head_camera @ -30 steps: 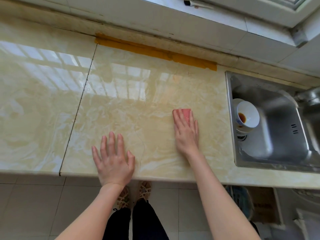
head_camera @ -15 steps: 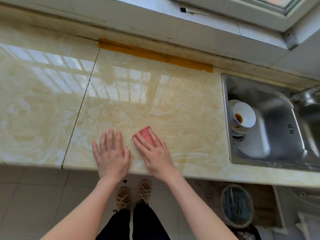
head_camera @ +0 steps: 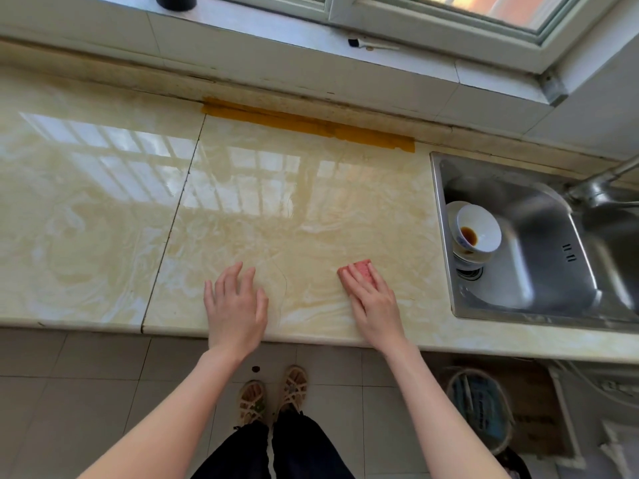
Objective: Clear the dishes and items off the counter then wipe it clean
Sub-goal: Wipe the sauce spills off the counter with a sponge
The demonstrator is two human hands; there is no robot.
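Observation:
A glossy cream marble counter [head_camera: 262, 209] fills the view, wet streaks showing near its front. My right hand [head_camera: 375, 302] lies flat on a pink sponge [head_camera: 363, 267], pressing it to the counter near the front edge, left of the sink. Only the sponge's far end shows past my fingers. My left hand [head_camera: 235, 305] rests flat on the counter with its fingers spread, holding nothing, a hand's width left of the right one. White bowls [head_camera: 479, 233] are stacked in the steel sink [head_camera: 553, 292], the top one with a brown residue.
A strip of orange tape [head_camera: 307, 124] runs along the counter's back edge. A dark seam [head_camera: 173, 223] crosses the counter left of my hands. A tap [head_camera: 601, 188] overhangs the sink. A dark container [head_camera: 175, 1] stands on the windowsill. A bin [head_camera: 480, 406] sits on the floor below.
My right hand slid the sponge from mid-counter to the left beside my left hand, then back right toward the sink. My left hand stayed in place. The camera tilted up.

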